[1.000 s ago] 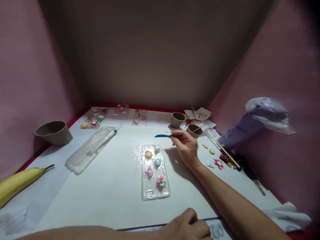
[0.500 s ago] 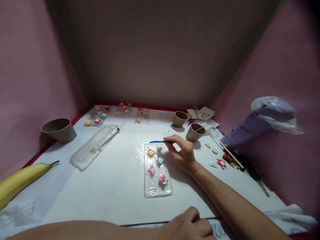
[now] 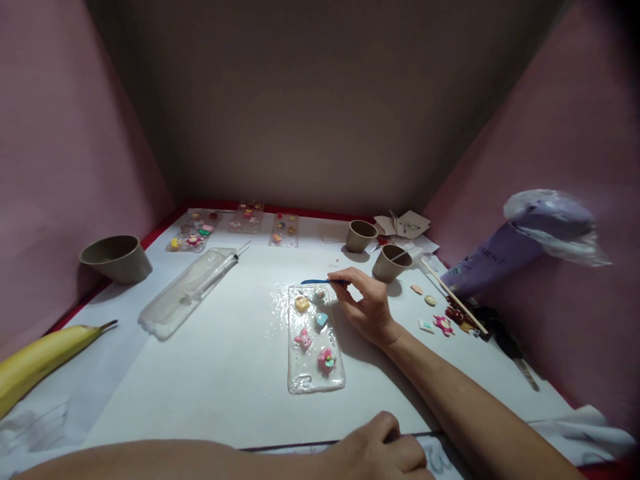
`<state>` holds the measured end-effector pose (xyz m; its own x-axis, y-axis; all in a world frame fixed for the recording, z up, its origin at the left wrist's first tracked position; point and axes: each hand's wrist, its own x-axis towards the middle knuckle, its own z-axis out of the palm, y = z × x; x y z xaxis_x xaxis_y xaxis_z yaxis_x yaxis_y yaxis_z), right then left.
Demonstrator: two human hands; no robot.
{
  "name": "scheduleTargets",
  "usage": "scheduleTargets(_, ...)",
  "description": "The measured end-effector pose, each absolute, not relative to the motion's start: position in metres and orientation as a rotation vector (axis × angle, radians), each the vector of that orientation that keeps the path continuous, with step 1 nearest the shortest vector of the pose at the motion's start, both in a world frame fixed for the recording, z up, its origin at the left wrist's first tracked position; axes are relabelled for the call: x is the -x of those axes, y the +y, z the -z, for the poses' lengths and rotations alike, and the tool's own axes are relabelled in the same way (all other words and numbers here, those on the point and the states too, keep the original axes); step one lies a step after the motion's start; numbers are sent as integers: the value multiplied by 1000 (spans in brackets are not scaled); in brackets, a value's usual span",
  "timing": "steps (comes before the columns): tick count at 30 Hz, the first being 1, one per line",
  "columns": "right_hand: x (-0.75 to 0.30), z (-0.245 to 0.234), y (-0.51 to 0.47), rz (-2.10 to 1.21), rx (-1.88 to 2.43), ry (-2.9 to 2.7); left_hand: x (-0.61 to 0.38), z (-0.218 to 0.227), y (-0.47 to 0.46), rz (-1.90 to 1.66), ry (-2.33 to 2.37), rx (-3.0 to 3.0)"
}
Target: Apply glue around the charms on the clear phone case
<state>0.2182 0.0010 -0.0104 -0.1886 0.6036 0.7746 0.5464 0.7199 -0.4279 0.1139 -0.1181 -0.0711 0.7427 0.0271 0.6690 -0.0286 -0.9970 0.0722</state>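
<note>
Right hand's grip point(image 3: 369, 303) pinches slim blue tool point(image 3: 315, 281) at far edge of phone case point(image 3: 313, 377): clear, wet-glossy, lying flat on white surface point(image 3: 215, 400), studded with rounded charms point(image 3: 327, 361). Left hand's grip point(image 3: 377, 453) curled nearer; whether holding anything, cannot tell. Beyond: tapered brown cup point(image 3: 387, 272). Far left: smooth curved banana point(image 3: 47, 353).

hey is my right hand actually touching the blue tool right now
Touching: the head view shows the right hand pinching the blue tool, with part of it sticking out leftward.
</note>
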Motion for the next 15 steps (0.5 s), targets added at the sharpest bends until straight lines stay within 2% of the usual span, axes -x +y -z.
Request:
scheduleTargets(4,-219,11,1,-61,906,-1857,-114,74,-118,-993,-25,-2877)
scheduleTargets(15,-219,10,0,-52,915,-1850,-112,68,-115,-985,-27,-2875)
